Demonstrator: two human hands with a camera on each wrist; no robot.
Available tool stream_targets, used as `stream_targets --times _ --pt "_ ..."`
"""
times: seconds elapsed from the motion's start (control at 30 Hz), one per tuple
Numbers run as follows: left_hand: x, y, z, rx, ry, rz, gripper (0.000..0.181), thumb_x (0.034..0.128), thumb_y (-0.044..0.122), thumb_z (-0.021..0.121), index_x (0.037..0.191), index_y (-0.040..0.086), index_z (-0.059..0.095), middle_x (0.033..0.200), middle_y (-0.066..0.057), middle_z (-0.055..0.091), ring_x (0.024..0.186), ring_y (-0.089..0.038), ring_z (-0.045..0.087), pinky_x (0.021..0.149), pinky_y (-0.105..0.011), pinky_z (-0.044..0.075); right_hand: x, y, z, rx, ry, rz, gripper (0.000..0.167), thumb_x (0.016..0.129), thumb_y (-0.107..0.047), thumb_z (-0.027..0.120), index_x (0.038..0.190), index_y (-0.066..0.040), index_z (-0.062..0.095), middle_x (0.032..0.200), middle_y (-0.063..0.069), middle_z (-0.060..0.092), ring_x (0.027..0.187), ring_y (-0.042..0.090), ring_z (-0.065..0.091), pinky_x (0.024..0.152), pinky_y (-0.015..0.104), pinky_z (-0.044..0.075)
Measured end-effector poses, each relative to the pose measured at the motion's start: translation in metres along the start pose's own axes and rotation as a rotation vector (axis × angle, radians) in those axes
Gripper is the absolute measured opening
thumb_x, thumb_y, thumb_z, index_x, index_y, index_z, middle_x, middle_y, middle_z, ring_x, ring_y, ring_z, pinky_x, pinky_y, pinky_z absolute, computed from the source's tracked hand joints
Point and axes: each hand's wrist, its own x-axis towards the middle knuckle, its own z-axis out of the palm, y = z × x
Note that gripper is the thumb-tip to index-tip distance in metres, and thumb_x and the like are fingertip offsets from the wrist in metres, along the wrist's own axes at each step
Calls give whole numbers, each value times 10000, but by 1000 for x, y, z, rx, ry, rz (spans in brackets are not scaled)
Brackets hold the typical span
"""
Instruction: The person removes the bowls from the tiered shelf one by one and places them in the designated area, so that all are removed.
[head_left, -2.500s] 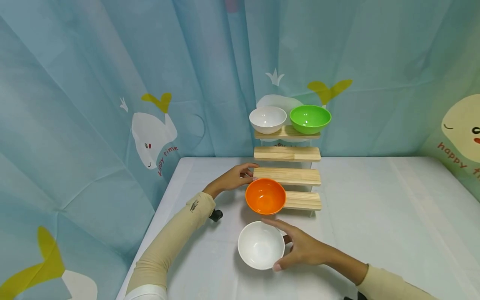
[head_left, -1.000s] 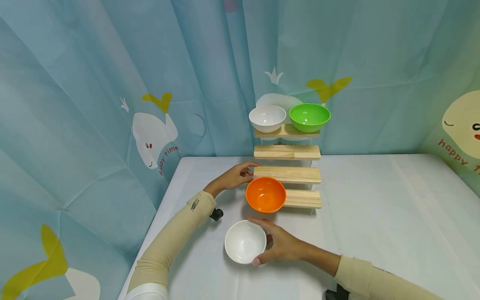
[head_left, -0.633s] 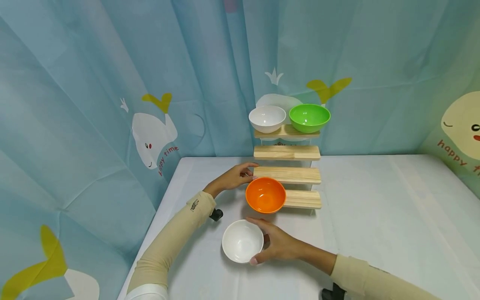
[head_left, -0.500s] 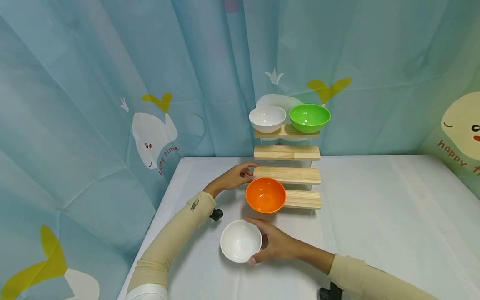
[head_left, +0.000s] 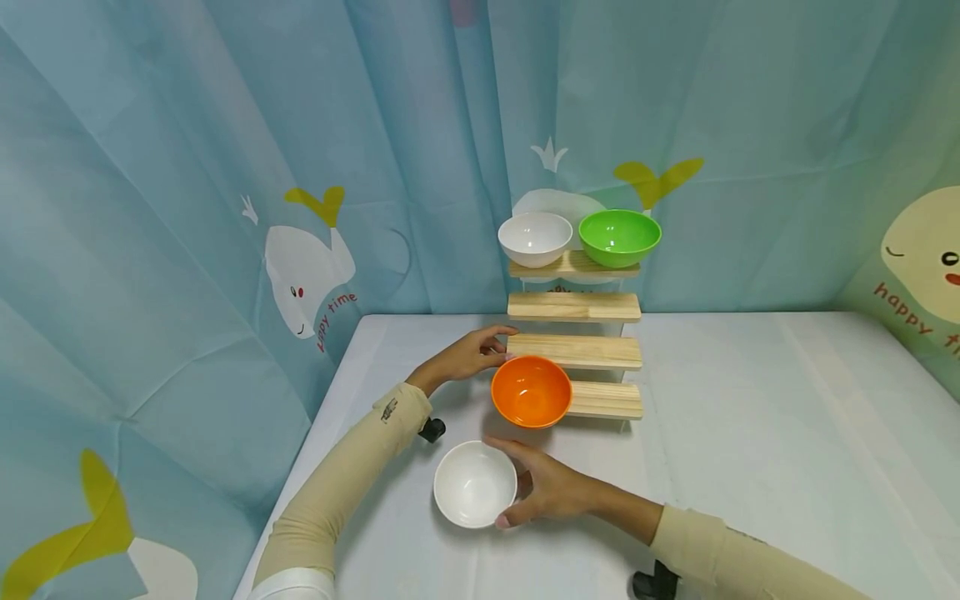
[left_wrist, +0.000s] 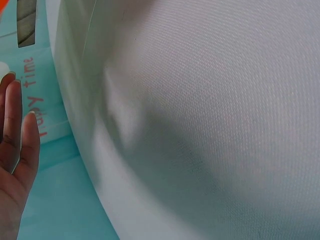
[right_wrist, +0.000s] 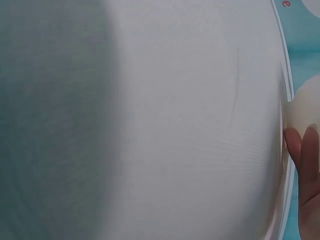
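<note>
So the right hand [head_left: 551, 487] has the near white bowl [head_left: 475, 485] by its right side, thumb at the lower rim and index finger up along the top, so yeah, it's grasping that one; the bowl faces up, just in front of the wooden stand [head_left: 573, 307] and over toward its left end; hard to say if its base is actually down on the white tabletop [head_left: 750, 433] or a touch above it.

The left hand [head_left: 468, 352] is at the left end of the stand's second plank from the bottom, fingers bent, thumb right by the rim of the orange bowl [head_left: 531, 392]; can't tell if it's really gripping the plank or only touching it, and the left wrist view only catches part of the hand at the edge.

The orange bowl sits upright at the left end of the bottom plank, near the white one but apart from it; up on the top plank there's the far white bowl [head_left: 536, 240] on the left and the green bowl [head_left: 619, 238] on the right, basically side by side; both arms wear beige sleeves [head_left: 345, 483]; behind everything hangs a light blue curtain [head_left: 450, 125] with cartoon prints and "happy time" lettering.
</note>
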Motion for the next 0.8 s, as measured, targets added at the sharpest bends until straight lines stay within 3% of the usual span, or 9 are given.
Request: stream_targets --times 0.43,0.8 --pt "-1 0 1 -2 -5 -4 481 1026 222 608 1485 165 478 1215 -123 657 1114 -229 639 944 -346 533 4 1 3 -65 23 -39 1014 761 -181 892 1563 -37 289 1473 198 450 998 198 649 836 299 577" --pt "-1 -1 0 -8 -3 -4 486 1026 227 608 1489 163 474 1207 -121 655 1103 -225 637 931 -339 532 5 -2 2 -54 -7 -39 1015 767 -182 885 1565 -33 275 1468 185 451 956 174 667 842 297 578"
